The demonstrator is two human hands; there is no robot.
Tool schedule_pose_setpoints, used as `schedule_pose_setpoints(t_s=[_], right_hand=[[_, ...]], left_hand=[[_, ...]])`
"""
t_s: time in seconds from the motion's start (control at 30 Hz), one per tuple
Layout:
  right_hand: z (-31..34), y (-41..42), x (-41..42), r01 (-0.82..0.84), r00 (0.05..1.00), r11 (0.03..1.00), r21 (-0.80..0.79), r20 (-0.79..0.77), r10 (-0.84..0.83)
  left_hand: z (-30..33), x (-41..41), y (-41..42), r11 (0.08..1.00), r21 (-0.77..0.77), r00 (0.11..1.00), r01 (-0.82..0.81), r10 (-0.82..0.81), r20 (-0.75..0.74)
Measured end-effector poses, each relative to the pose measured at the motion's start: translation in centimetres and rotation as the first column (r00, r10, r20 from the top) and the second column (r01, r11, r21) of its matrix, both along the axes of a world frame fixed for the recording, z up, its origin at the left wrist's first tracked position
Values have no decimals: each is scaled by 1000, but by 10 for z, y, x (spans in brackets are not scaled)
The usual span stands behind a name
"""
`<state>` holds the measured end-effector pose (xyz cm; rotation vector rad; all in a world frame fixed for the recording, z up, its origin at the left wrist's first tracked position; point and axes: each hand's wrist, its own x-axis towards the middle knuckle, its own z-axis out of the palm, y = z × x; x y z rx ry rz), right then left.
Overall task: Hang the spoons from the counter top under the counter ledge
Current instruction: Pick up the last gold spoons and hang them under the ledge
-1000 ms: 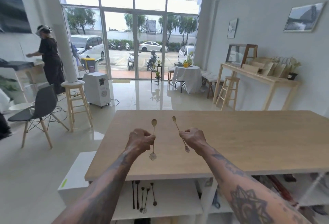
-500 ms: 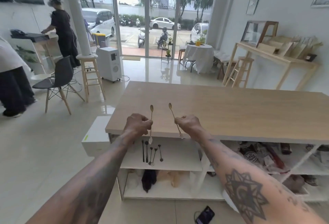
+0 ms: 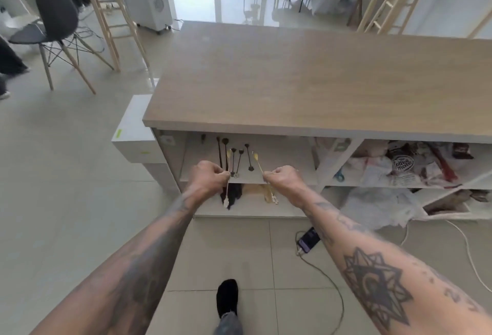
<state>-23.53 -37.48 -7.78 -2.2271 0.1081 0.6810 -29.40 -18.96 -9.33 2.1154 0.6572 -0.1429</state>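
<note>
Each hand, left (image 3: 210,177) and right (image 3: 282,178), pinches a spoon (image 3: 257,162) mid-stem; raise them gently under the worktop (image 3: 292,78) ledge, beside the hung ones (image 3: 234,160).

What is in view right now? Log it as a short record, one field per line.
left hand: closed on a gold spoon, bowl end up
right hand: closed on a second gold spoon, tilted, bowl end up
hanging spoons: a row of dark ones under the counter ledge, behind the hands
counter top: wood
floor: phone on a cable
task state: both gold spoons not yet hung
</note>
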Motion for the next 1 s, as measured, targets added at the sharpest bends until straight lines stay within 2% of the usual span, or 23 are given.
schedule_pose_setpoints(t_s=[0.13, 0.4, 0.47, 0.57, 0.83, 1.0], right_hand=[[-68, 9, 33, 97, 990, 995, -10, -101, -97], [-189, 47, 116, 218, 957, 972, -93, -177, -231], [-216, 58, 133, 248, 945, 965, -81, -198, -260], [-251, 73, 157, 284, 933, 957, -52, -217, -288], [-287, 106, 202, 350, 907, 934, -64, -225, -355], [-289, 112, 211, 396, 891, 918, 2, -244, -383]], left_hand=[[-58, 26, 7, 994, -110, 997, 13, -21, -72], [-172, 128, 41, 997, -78, 984, -3, -11, -178], [-197, 154, 47, 996, -85, 974, -3, -17, -228], [-227, 185, 55, 998, -55, 977, -18, 6, -213], [-264, 233, 69, 998, -60, 985, -14, 3, -173], [-264, 239, 72, 998, -64, 988, -31, 21, -155]])
